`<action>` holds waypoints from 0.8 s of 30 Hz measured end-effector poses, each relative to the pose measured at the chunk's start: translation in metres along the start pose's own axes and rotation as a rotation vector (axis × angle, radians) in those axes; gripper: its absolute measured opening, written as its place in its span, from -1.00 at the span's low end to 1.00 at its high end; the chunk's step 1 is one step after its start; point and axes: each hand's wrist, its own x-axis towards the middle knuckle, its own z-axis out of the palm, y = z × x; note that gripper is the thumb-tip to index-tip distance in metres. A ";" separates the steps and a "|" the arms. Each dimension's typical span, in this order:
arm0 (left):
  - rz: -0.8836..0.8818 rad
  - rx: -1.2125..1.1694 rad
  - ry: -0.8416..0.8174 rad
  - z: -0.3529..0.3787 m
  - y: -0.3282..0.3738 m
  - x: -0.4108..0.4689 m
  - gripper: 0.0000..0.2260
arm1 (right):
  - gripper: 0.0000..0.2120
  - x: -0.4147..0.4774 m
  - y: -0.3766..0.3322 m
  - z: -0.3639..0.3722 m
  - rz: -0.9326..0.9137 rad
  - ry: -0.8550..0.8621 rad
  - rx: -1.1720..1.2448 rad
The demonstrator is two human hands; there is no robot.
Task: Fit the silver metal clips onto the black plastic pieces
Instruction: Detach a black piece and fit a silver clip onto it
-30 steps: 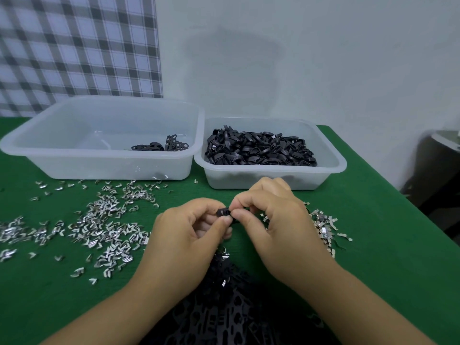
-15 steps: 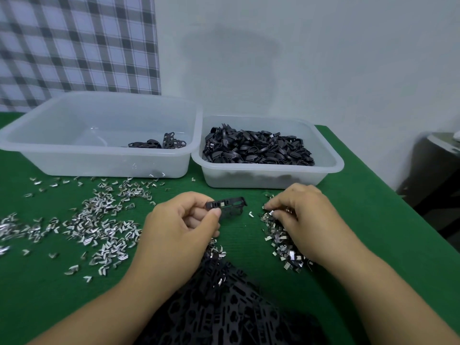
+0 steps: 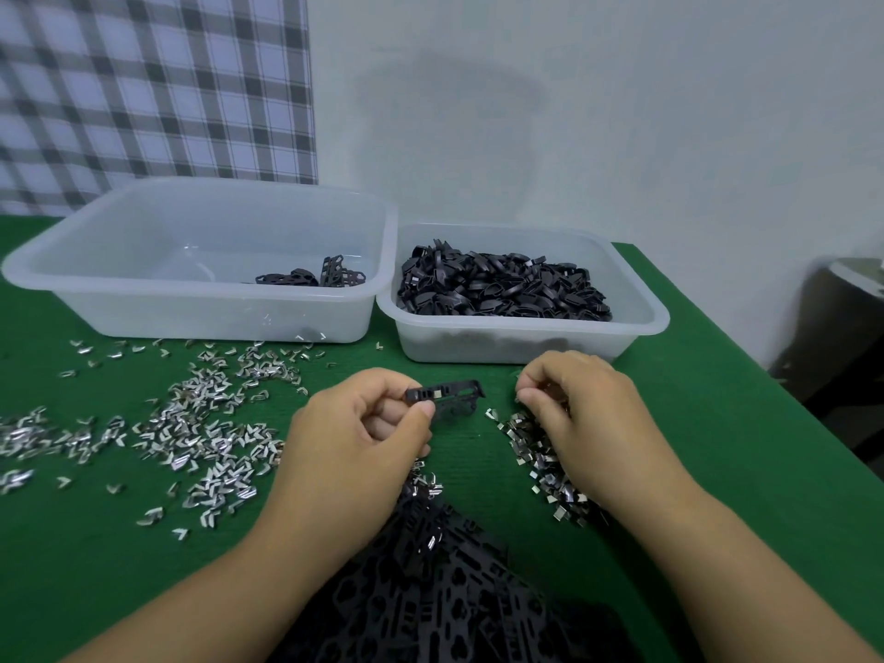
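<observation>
My left hand (image 3: 356, 433) pinches one end of a black plastic piece (image 3: 449, 399) and holds it level above the green table; a silver clip sits in one of its slots. My right hand (image 3: 581, 413) is to its right, fingertips curled down into a small heap of silver metal clips (image 3: 538, 454); whether a clip is pinched is hidden by the fingers. Many more silver clips (image 3: 191, 428) lie scattered on the left. A pile of black plastic pieces (image 3: 445, 581) lies close to me between my forearms.
Two translucent bins stand at the back: the left bin (image 3: 201, 308) holds a few black pieces, the right bin (image 3: 521, 337) is heaped with black loops. The green table (image 3: 717, 471) ends at its right edge, beside a dark object by the wall.
My hands were together on the black piece a second ago. The right hand has since moved right and down onto the clip heap, while the left hand keeps holding the piece.
</observation>
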 end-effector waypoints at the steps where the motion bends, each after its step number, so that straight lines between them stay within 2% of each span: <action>1: 0.002 0.004 -0.001 0.000 0.000 0.000 -0.83 | -0.87 -0.001 0.000 0.000 0.001 0.022 0.026; 14: 0.009 -0.018 0.005 -0.001 -0.004 0.001 -0.83 | -0.86 -0.006 -0.005 0.002 0.115 0.097 0.215; 20: 0.074 0.051 -0.009 -0.001 -0.004 0.000 -0.77 | -0.86 -0.006 -0.016 -0.004 0.162 0.066 0.700; 24: 0.140 0.092 -0.051 0.000 -0.001 -0.004 -0.77 | -0.84 -0.010 -0.027 -0.002 0.117 0.053 0.872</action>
